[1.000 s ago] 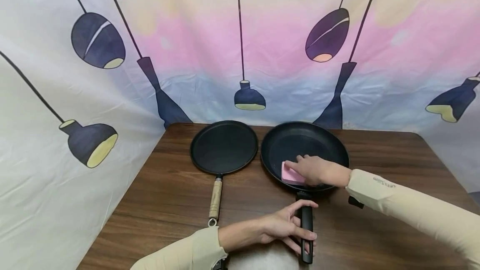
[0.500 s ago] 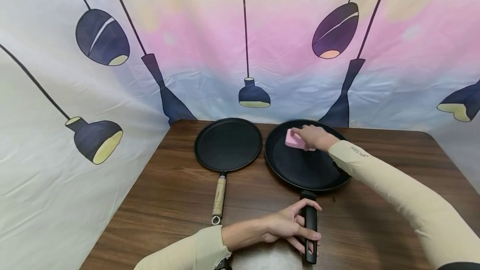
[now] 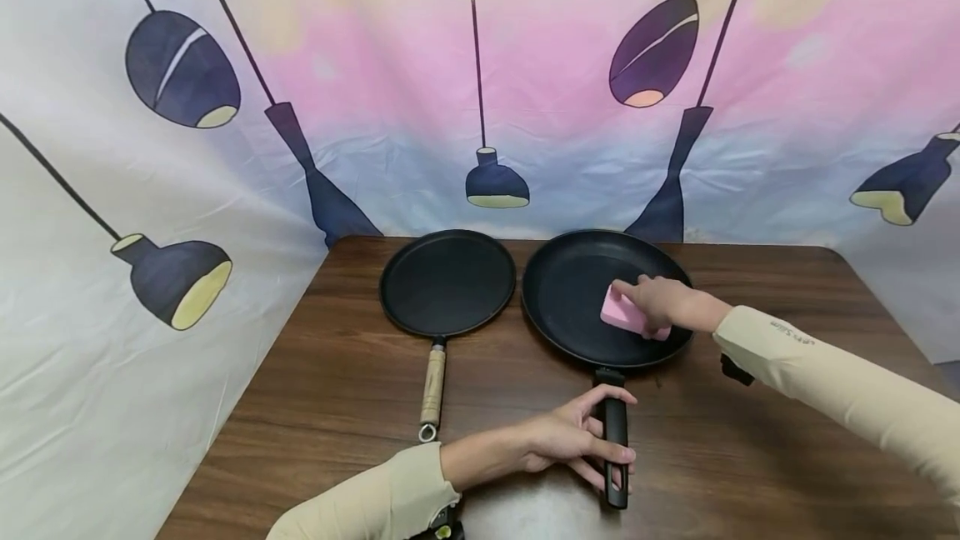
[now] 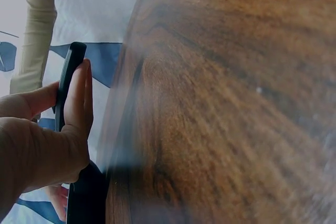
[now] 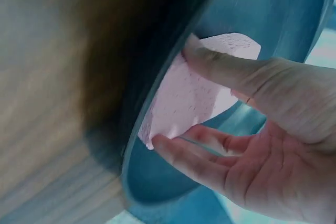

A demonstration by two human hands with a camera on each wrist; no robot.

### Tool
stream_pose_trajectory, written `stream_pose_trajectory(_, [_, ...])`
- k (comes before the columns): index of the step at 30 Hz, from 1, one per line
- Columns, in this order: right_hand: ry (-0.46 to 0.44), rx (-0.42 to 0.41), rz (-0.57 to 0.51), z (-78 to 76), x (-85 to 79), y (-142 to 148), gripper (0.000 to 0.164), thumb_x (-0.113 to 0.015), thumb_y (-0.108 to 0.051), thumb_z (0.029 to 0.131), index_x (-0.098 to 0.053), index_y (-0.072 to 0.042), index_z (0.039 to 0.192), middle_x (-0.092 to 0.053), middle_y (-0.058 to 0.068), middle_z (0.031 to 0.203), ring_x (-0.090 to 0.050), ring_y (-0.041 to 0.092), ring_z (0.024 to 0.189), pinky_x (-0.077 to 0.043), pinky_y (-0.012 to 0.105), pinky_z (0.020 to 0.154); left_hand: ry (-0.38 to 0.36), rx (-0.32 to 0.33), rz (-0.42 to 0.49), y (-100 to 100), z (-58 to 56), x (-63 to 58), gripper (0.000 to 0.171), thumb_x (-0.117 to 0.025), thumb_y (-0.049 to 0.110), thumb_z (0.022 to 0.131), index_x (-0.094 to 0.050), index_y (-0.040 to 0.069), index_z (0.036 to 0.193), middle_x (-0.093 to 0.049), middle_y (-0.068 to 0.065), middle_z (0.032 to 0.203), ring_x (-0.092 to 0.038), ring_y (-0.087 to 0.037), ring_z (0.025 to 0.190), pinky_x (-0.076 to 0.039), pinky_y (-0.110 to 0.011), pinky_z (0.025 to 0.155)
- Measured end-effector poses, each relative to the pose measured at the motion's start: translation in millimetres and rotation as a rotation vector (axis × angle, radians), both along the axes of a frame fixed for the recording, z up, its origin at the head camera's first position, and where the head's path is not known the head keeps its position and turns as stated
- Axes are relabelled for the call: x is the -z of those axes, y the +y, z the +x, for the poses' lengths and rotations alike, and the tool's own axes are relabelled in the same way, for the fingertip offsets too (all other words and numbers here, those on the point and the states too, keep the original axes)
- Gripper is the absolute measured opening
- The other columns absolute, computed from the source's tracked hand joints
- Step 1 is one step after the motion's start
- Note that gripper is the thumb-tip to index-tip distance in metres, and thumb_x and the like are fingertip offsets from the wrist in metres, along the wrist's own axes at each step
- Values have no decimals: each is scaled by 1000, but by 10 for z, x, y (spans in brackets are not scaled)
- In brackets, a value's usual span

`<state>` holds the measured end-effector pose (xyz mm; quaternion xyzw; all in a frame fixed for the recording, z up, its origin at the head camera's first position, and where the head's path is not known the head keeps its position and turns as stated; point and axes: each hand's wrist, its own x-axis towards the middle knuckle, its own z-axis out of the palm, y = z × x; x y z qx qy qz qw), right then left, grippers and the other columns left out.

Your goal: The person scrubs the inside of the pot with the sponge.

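Note:
A black frying pan [image 3: 566, 307] sits at the back of the table, its black handle [image 3: 616, 427] pointing toward me. My left hand [image 3: 558, 440] holds that handle from the left, thumb on one side and fingers on the other; the left wrist view shows the handle [image 4: 67, 85] between them. Inside the pan, my right hand [image 3: 667, 304] grips a pink sponge [image 3: 624, 312] against the right part of the base. Seen from the right wrist, thumb and fingers pinch the porous sponge [image 5: 184, 95] near the pan's rim [image 5: 157, 85].
Left of the frying pan lies a flat black pan [image 3: 447, 282] with a wooden handle [image 3: 432, 386] ending in a metal ring. Both are on a dark wooden table [image 3: 337, 407]. A cloth backdrop [image 3: 420, 65] printed with lamps hangs right behind the table's far edge.
My right hand has swept the sponge from the pan's near side up to its far side, then back down to the right. The left hand keeps its hold on the handle.

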<state>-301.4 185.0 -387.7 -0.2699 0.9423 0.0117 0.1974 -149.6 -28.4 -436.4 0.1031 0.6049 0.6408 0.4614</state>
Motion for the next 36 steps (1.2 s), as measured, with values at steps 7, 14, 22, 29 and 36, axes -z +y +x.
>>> stream_pose_trajectory(7, [88, -104, 14, 137, 102, -178, 74, -90, -6, 76, -49, -15, 138, -61, 24, 113, -61, 29, 81, -52, 34, 63, -8, 1, 3, 29, -29, 15, 54, -66, 4, 99, -44, 30, 142, -75, -5, 95, -75, -17, 80, -58, -23, 57])
stream_pose_trajectory(14, [128, -115, 28, 144, 137, -182, 79, -94, -12, 71, -51, -18, 137, -62, 20, 109, -58, 24, 74, -55, 35, 62, -6, 6, 3, 60, -42, 39, 55, -66, 3, 99, -44, 30, 142, -75, -6, 95, -77, -32, 92, -59, -25, 58])
stream_pose_trajectory(22, [106, -143, 55, 148, 166, -244, 67, -93, -7, 72, -51, -20, 123, -61, 21, 112, -58, 26, 75, -56, 34, 63, -37, -15, 19, 140, -7, 94, 55, -66, 2, 98, -45, 31, 139, -73, -6, 95, -71, -15, 77, -62, -31, 66])
stream_pose_trajectory(29, [142, -156, 41, 125, 124, -250, 69, -95, -9, 70, -53, -20, 123, -63, 22, 112, -60, 27, 80, -59, 38, 69, -30, -18, 15, 155, -31, 55, 54, -66, 2, 98, -44, 31, 138, -73, -7, 95, -72, -17, 80, -63, -33, 68])
stream_pose_trajectory(36, [155, -164, 45, 112, 129, -219, 68, -95, -13, 70, -52, -20, 122, -63, 21, 112, -62, 30, 86, -58, 40, 70, -42, -1, 6, 164, -37, 25, 56, -66, 2, 99, -43, 31, 140, -72, -6, 95, -72, -17, 80, -63, -33, 68])
